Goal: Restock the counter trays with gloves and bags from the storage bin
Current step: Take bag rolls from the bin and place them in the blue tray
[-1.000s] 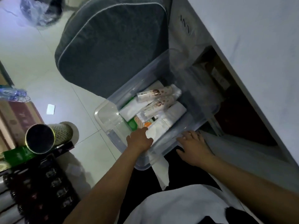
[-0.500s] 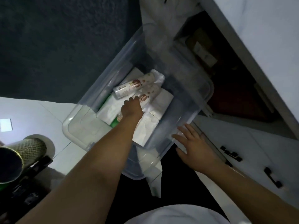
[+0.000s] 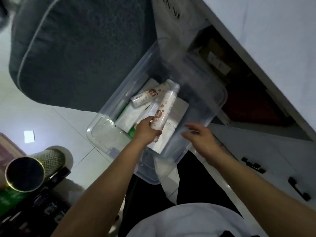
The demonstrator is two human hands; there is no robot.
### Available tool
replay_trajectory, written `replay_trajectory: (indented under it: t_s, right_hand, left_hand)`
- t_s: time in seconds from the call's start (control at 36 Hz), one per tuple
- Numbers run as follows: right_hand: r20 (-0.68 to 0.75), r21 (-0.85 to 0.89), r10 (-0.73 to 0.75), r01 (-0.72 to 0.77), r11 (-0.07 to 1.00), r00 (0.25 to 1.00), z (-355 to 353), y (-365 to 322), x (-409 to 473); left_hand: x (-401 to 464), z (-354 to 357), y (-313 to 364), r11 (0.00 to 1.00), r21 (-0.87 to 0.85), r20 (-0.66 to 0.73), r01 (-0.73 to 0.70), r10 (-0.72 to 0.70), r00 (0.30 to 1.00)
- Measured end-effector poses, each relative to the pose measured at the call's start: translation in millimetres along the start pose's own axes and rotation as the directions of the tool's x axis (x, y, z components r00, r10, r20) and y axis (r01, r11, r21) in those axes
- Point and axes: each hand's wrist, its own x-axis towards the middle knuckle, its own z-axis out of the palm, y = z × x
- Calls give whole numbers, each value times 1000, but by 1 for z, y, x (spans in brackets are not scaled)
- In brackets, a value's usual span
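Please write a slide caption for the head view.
Left hand lifts a roll from the clear bin.

Both forearms I see are bare right up to the bottom edge, with no sleeves, watch or rings that I can make out on the left hand [image 3: 147, 130] or the right hand [image 3: 201, 137]. A white top [image 3: 188, 221] covers the chest at the bottom, with a small dark patch at its lower right, and dark trousers [image 3: 193, 182] cover the legs.

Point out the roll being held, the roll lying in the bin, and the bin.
held roll [image 3: 164, 108]: head view, its printed middle.
lying roll [image 3: 148, 96]: head view, its label.
storage bin [image 3: 220, 106]: head view, its right rim.
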Motion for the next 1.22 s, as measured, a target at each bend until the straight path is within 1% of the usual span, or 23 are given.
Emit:
replay_trajectory:
  t_s: [0.03,0.08,0.17,0.22,0.28,0.36,0.47,0.53,0.58,0.69,0.75,0.81,0.86,0.92,0.97,1.03,1.08,1.14,1.19,1.22]
  right_hand:
    - [24,117,69,-72,991,997,1,-8,1]
    - [89,247,145,-163,955,985,4,-22,3]
    - [153,305,131,-173,937,979,9,-38,2]
    - [190,308,106,-162,938,976,14,-46,0]
    - [211,333,83,-152,931,974,20,-53,-4]
    - [221,368,33,-115,923,975,30,-63,-11]
    - [174,391,-3,-66,918,985,40,-72,-25]
    - [155,399,-7,-56,915,988,42,-74,-31]
    - [142,383,-4,-51,922,990,41,-75,-35]
    - [120,322,38,-75,944,992,31,-70,-35]
    - [93,310,74,-99,946,993,23,-64,-33]
    - [58,310,97,-110,944,994,14,-56,-31]
    - [16,320,126,-124,939,992,6,-45,-29]
    - [-15,354,159,-143,924,987,-2,-33,-29]
    - [-37,370,183,-157,916,982,-10,-19,-29]
    - [-66,379,200,-161,911,978,-14,-5,-30]
    - [-104,416,229,-167,894,968,-17,8,-31]
    - [-131,448,249,-167,878,960,-19,19,-32]
    - [-142,467,261,-168,868,955,-20,28,-35]
    - [-152,485,266,-162,859,952,-20,31,-36]
  left_hand:
    - [-13,-3,-1,998,-64,-12,-16,15,1000]
    - [-37,-8,-2,987,-151,-54,-56,49,997]
    - [-67,-11,-3,959,-265,-122,-97,67,990]
    - [-83,-9,-3,926,-363,-154,-105,51,987]
    - [-95,-6,-2,901,-421,-179,-106,32,983]
    - [-112,-2,-1,895,-430,-216,-119,27,976]
    - [-132,1,2,912,-391,-246,-122,25,969]
    - [-139,4,4,916,-375,-249,-143,49,967]
    - [-141,6,2,919,-363,-217,-154,77,973]
    - [-137,7,-5,898,-426,0,-110,121,993]
    - [-128,5,-11,906,-416,63,-79,115,991]
    - [-112,0,-17,944,-326,65,-49,74,995]
    - [-88,-7,-26,984,-180,14,-8,10,1000]
    - [-62,-13,-29,997,-71,-12,23,-24,1000]
    - [-32,-17,-27,999,39,-18,24,-23,1000]
    - [-2,-20,-20,979,202,-34,-5,13,999]
    - [27,-20,-11,915,400,-45,-55,79,996]
    - [55,-20,-2,813,573,-55,-98,158,986]
    - [80,-18,7,696,708,-50,-123,223,973]
    - [92,-17,11,656,743,-47,-128,242,969]
